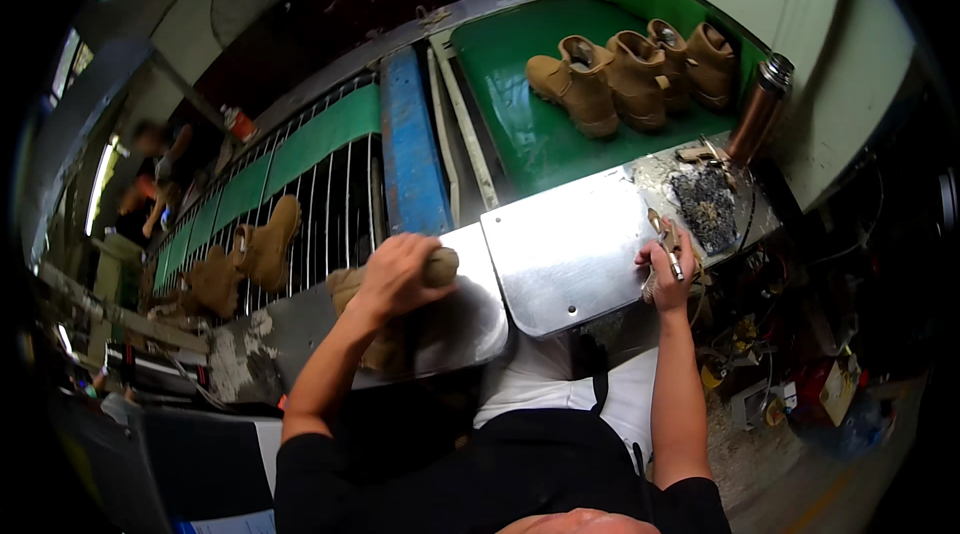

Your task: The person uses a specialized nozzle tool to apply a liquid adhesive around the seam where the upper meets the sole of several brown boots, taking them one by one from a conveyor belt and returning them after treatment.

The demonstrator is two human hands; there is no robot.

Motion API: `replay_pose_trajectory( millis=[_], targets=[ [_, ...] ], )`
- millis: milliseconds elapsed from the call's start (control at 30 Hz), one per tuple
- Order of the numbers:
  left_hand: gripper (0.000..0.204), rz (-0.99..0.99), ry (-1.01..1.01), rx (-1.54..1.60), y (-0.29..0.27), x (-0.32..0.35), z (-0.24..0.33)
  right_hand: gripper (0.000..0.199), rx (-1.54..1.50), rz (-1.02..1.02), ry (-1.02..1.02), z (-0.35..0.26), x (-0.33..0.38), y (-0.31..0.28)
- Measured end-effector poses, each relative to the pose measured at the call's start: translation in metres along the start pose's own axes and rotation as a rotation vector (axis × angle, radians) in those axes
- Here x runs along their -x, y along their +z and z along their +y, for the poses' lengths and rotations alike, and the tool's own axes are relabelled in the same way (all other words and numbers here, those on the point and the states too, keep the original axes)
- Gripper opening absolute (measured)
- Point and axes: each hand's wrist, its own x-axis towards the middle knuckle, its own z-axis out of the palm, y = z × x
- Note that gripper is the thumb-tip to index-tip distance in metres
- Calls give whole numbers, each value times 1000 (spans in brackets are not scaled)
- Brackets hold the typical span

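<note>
My left hand [395, 279] is closed on a tan boot [440, 267] above the left part of the metal worktop [570, 259]. The palm and fingers cover much of this boot, and more tan boot material shows beside and below the wrist. At the right end of the worktop, my right hand [668, 269] is wrapped round a slim metal hand tool [655, 222] with a brass-coloured upper end. A cord hangs down near that wrist. The tool's exact kind cannot be made out. Close to it lies a patch of dark, burnt-looking grit [705, 209].
Several tan boots [580, 89] stand on a green belt [500, 99] at the back. A brown flask [760, 109] stands upright at right. Leftward, a wire-rack conveyor [335, 184] carries more boots [268, 244]. A person [150, 189] is farther off.
</note>
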Motion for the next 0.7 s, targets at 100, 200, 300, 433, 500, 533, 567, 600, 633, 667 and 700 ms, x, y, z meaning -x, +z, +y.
replay_pose_trajectory(
  millis=[100,200,300,433,500,533,567,600,633,667,700],
  targets=[
    [61,355,-113,133,-51,13,6,44,11,57,-68,7,2,-6],
    [70,691,-341,571,-81,33,6,43,-57,263,-123,9,-9,-9],
    [80,811,-327,931,-70,29,-4,46,-74,537,-34,-10,-20,-13],
    [70,560,-252,1075,-48,6,-16,47,-96,362,200,-27,6,-8],
    [65,434,-223,1072,-51,-4,-21,45,-41,148,203,-33,38,14],
    [63,453,-246,1185,-50,-9,-17,44,-56,-10,216,-39,52,28],
    [62,443,-227,1177,-47,-13,-18,44,-81,-157,216,-48,60,44],
    [62,428,-208,1166,-47,-17,-18,44,-83,-252,186,-57,64,60],
    [62,406,-197,1154,-47,-18,-18,44,-88,-345,164,-67,68,76],
    [61,403,-193,1138,-46,-20,-19,45,-105,-401,149,-75,70,90],
    [61,393,-191,1128,-46,-22,-19,46,-124,-513,83,-81,66,98]
  ],
)
